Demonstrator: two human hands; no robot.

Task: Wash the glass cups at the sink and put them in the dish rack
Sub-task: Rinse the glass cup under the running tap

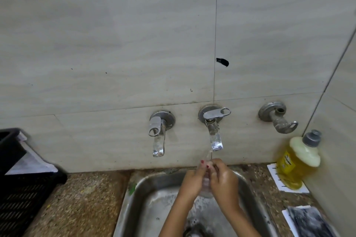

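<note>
Sink (138,206) at lower centre; dish rack (21,188) lower left; soap bottle (296,163) right; taps (212,131) on the wall above.

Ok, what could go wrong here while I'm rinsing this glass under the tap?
1. The wet glass, gripped between your left hand and right hand, could slip and hit the steel sink.
2. It sits close under the running tap; lifting it could strike the metal.
3. The dish rack stands off to the left, so carrying it there wet risks a drop.

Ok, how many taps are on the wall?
3: left tap, middle tap running, over the glass cup, right tap by the soap bottle. None seems hidden.
</note>
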